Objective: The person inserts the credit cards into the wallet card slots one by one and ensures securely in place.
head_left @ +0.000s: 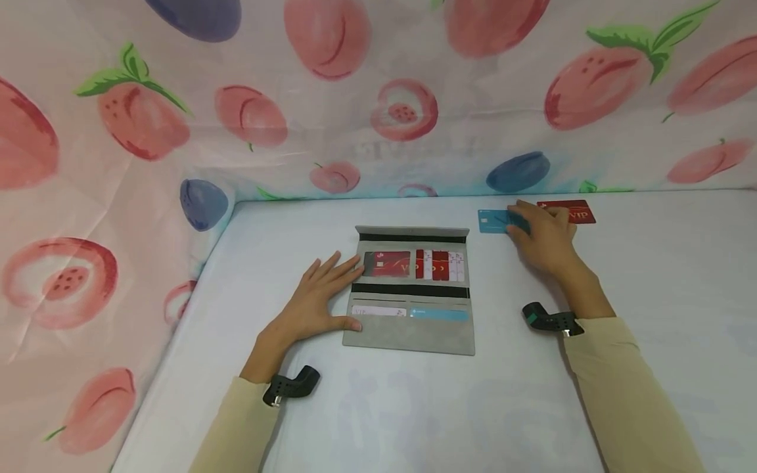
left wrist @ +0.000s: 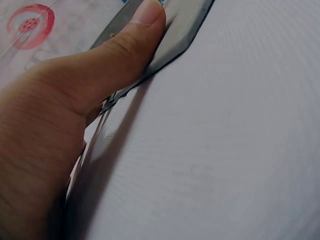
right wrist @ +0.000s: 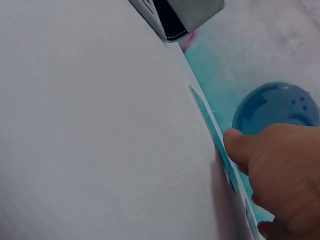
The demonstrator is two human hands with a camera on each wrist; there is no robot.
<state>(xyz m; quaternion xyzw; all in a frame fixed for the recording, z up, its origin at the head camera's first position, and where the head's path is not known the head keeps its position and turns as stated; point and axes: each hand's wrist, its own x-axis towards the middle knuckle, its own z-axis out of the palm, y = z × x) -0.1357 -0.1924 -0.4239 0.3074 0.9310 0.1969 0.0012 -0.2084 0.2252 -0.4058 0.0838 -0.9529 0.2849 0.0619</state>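
A grey card wallet lies unfolded on the white table, with cards in its slots. My left hand rests at its left side, fingers spread; the thumb presses on the wallet's near left corner. Farther back on the right, my right hand pinches a blue card by its right part, thumb on the near edge and fingertips at the far edge. In the right wrist view the thumb meets the edge of the blue card. A red VIP card lies just right of it, partly behind my hand.
Inside the wallet's upper part are a red VIP card and several red and white cards. The lower slots hold a white card and a light blue card. A fruit-printed curtain borders the table's back and left.
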